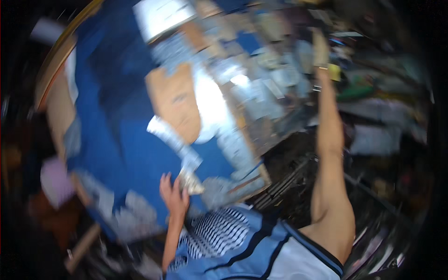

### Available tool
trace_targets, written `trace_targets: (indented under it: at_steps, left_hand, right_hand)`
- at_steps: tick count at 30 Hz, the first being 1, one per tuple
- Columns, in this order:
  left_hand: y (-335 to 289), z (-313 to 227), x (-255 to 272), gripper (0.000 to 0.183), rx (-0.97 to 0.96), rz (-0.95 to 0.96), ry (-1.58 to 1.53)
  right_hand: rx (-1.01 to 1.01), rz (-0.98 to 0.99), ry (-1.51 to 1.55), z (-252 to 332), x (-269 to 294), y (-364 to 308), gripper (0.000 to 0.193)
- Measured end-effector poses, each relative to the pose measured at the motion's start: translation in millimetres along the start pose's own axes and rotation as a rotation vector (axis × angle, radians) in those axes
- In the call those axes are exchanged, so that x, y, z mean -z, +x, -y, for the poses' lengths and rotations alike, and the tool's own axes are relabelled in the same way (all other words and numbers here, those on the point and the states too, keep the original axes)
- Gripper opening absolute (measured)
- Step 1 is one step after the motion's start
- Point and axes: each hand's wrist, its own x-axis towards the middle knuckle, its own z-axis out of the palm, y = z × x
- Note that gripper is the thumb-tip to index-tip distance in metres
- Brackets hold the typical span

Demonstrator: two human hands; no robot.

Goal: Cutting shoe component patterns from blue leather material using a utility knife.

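My left hand (pixel 175 198) lies with its fingers apart on the near part of a worn blue tabletop (pixel 130 158). Right beside its fingertips is a small crumpled beige piece (pixel 191 182); whether they touch is hard to tell. A whitish strip (pixel 170 137) runs from that piece up to a brown, irregularly cut sheet (pixel 175 100) that looks like cardboard. My right arm stretches far out to the right, over a cluttered area. At its end my right hand (pixel 320 49) is smeared by motion, so its fingers and anything in them cannot be made out. A small yellow thing (pixel 334 72) shows near the wrist.
A white, box-like object (pixel 164 18) stands at the table's far edge. Behind and to the right lie many blurred flat pieces, among them a blue one (pixel 248 42). A green thing (pixel 357 92) lies farther right. Dark clutter with thin rods (pixel 284 186) fills the gap beside the table's corner.
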Motion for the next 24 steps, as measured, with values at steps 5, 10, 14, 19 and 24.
trace_targets:
  at_steps: [5, 10, 14, 19, 24]
  left_hand:
    - [0.4, 10.8, 51.1, 0.031, 0.088, -0.133, -0.084]
    - [-8.6, 124.2, 124.2, 0.034, 0.424, -0.428, 0.078]
    - [-57.1, 247.7, 150.4, 0.043, 0.581, -0.368, 0.388]
    - [-47.6, 236.5, 163.9, 0.047, 0.760, -0.187, 0.154]
    - [-61.5, 207.8, 148.1, 0.041, 0.606, -0.296, 0.137]
  right_hand:
    - [-0.947, 0.767, 0.796, 155.1, 98.9, 11.7, 0.037]
    - [-0.719, 1.288, 0.828, 360.3, 224.4, 11.8, 0.038]
    - [-0.126, 1.125, 0.656, 477.9, 293.6, -8.8, 0.036]
    - [-0.229, 1.102, 0.479, 488.8, 310.2, -36.7, 0.046]
    - [-0.213, 1.327, 0.413, 487.5, 328.7, -23.4, 0.046]
